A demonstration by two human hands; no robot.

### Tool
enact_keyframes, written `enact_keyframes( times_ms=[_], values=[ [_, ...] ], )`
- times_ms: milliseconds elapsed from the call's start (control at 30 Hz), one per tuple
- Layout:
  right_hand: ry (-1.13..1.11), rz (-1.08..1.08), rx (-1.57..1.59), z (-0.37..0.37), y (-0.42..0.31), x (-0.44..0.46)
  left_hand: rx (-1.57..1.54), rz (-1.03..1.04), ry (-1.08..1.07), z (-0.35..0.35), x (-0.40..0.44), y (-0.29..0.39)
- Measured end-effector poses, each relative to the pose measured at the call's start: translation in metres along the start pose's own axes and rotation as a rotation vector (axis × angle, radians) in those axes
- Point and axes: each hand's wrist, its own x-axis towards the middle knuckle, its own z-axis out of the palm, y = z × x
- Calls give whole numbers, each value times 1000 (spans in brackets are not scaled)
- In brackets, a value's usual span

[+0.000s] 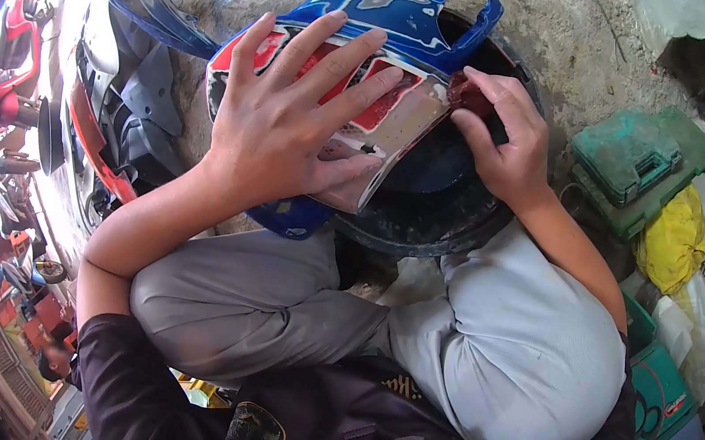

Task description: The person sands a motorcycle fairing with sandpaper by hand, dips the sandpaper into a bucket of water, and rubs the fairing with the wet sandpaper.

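Curved, glossy blue, red and tan panel (360, 163) lies over a round black tub (447, 243), just beyond the person's crossed legs in light grey trousers (530, 359). The left hand (282, 113) rests on it, palm down and grip open, the fingers spread across the red patches. The right hand (510, 138) has its grip closed, thumb against fingers, on a small dark red piece (467, 97) at the panel's right edge (what it is made of, I cannot tell). Past the right arm, a scuffed green hard case (628, 154) sits near a crumpled yellow bag (675, 240). Farther forward, a curved blue trim part (145, 1) lies on the rough grey floor (567, 8). Well off to the left stands a red motorcycle (11, 77).
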Motion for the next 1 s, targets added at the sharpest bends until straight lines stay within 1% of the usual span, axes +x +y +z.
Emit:
enact_keyframes(
  times_ms=[67, 167, 267, 367, 500, 567, 667, 767, 800, 867, 967, 1000],
  values=[
    [-9, 43, 56, 1, -6, 1, -3, 1, 1, 0, 0, -1],
    [-19, 203, 168, 3, 7, -7, -1, 0, 2, -1, 0, 0],
    [26, 455, 451, 5, 6, -15, -4, 7, 20, 0, -1, 0],
    [24, 542, 558, -1, -3, -18, 11, 22, 37, 2, -2, 0],
    [-60, 497, 534, -5, 11, -25, 45, 32, 29, -1, -1, 1],
    [-69, 498, 512, -7, 13, -22, 54, 41, 34, 0, -1, 1],
    [-24, 519, 593, -3, 8, -16, 57, 44, 24, -2, -1, 1],
    [-55, 230, 333, -5, -3, -3, 48, 49, 35, -1, -1, 0],
    [-38, 196, 273, -2, -3, -1, 41, 46, 35, -1, -1, 0],
    [-4, 135, 150, 3, -2, 1, 44, 44, 29, -2, 0, 0],
    [35, 142, 172, 11, -6, 3, 40, 39, 21, -3, 0, 0],
    [44, 193, 215, 14, -8, 2, 36, 37, 19, -3, 0, 1]
  ],
)
